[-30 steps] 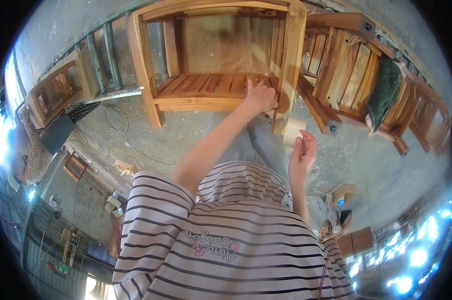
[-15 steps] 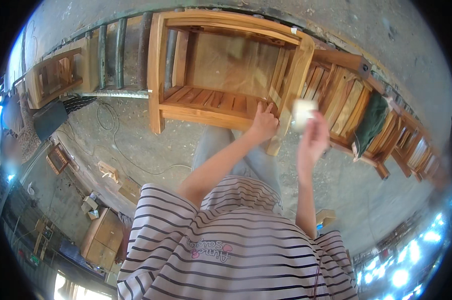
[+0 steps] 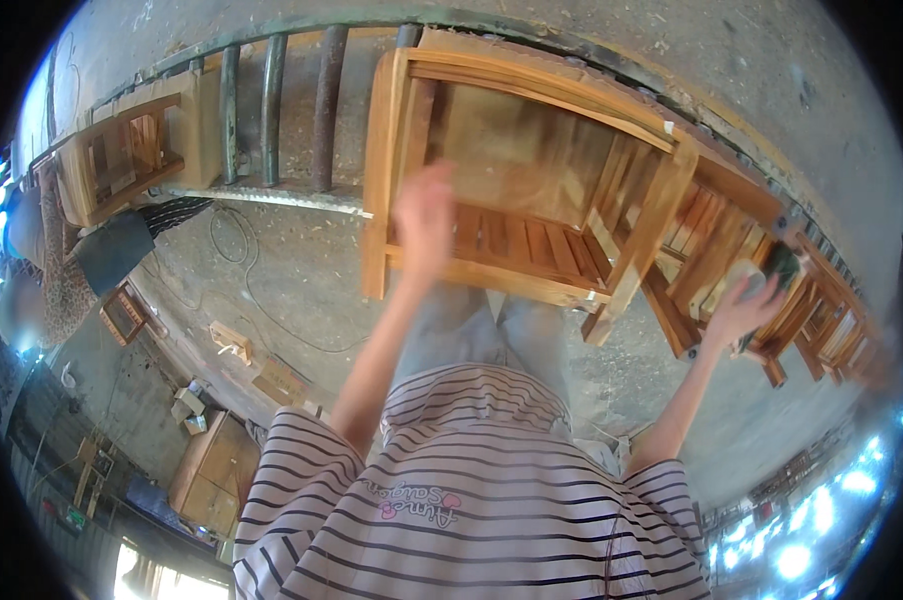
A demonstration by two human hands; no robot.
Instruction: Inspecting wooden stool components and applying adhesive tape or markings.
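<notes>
A wooden chair (image 3: 531, 150) with a slatted seat stands on the concrete in front of me. My left hand (image 3: 423, 215) is blurred, fingers spread, over the left front part of the seat, and holds nothing. My right hand (image 3: 736, 312) is stretched out to the right, by a second wooden chair (image 3: 706, 250). It grips a small pale block (image 3: 743, 278). A dark green cloth (image 3: 783, 264) lies on that second chair just past the hand. My striped shirt fills the lower part of the view.
A third wooden chair (image 3: 121, 150) stands at the far left, with metal bars (image 3: 271, 100) lying between it and the middle chair. A cable (image 3: 246, 265) winds over the floor. Wooden boxes (image 3: 211, 470) and scraps sit at the lower left.
My left hand has slid from the seat's right front corner to its left side. My right hand, with the pale block, has swung out right to the second chair. The view has shifted.
</notes>
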